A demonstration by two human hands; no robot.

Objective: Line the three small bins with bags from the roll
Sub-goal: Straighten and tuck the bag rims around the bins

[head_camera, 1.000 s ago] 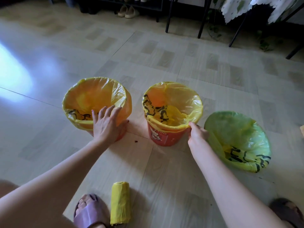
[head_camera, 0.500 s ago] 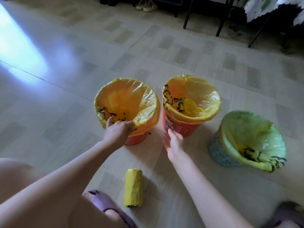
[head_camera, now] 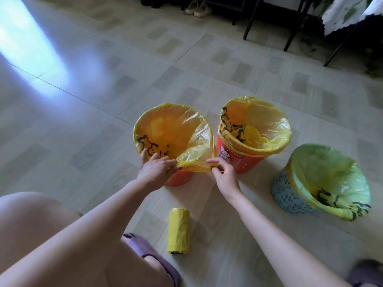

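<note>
Three small bins stand on the floor, each with a yellow bag over its rim. My left hand (head_camera: 157,167) and my right hand (head_camera: 220,171) both pinch the near edge of the bag (head_camera: 194,162) on the left orange bin (head_camera: 179,179). The middle red bin (head_camera: 240,162) stands just to its right. Tilted towards me at the far right is the blue perforated bin (head_camera: 290,197). The yellow roll of bags (head_camera: 178,230) lies on the floor between my arms.
My knee fills the lower left, with a purple slipper (head_camera: 149,253) below it and another slipper (head_camera: 366,272) at the lower right corner. Dark furniture legs (head_camera: 294,30), a pair of shoes (head_camera: 198,9) and a hanging cloth stand along the far wall.
My right hand left the middle bin and moved left to the left bin's bag edge. My left hand shifted from resting on that bin to pinching the bag. The camera view swung left.
</note>
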